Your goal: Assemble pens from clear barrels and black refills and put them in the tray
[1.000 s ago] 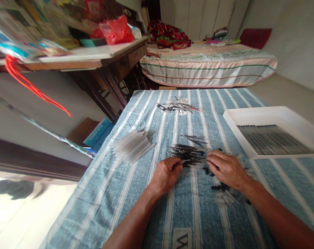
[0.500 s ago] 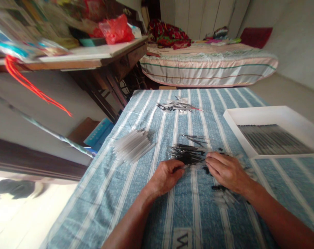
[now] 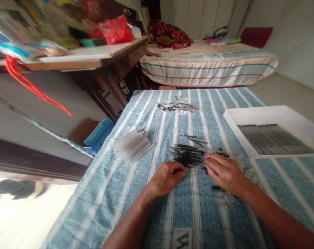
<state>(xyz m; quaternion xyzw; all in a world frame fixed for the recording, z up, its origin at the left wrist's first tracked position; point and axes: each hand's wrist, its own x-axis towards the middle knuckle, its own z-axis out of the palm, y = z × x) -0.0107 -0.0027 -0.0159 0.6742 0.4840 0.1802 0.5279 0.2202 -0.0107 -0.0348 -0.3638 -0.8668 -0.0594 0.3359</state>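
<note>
My left hand [image 3: 167, 177] is closed in a pinch at the near edge of a pile of thin black pen refills [image 3: 186, 154]. Between my two hands runs one slim dark refill [image 3: 194, 165], its left end at my left fingertips. My right hand [image 3: 225, 174] has its fingers pressed together near the other end; what they grip is hidden. Small black caps [image 3: 217, 187] and whitish pieces [image 3: 224, 200] lie around and under my right hand. To the left rests a stack of translucent pen barrels [image 3: 133, 147].
A white box [image 3: 265, 112] at the right holds a row of grey pens [image 3: 270, 139]. Farther back on the striped cloth [image 3: 136, 207] lies a loose heap of thin parts [image 3: 176, 105]. A side table [image 3: 94, 60] and a bed [image 3: 208, 67] stand beyond.
My hands have shifted only slightly, the left a little down and to the right. The piles and the box are as they were.
</note>
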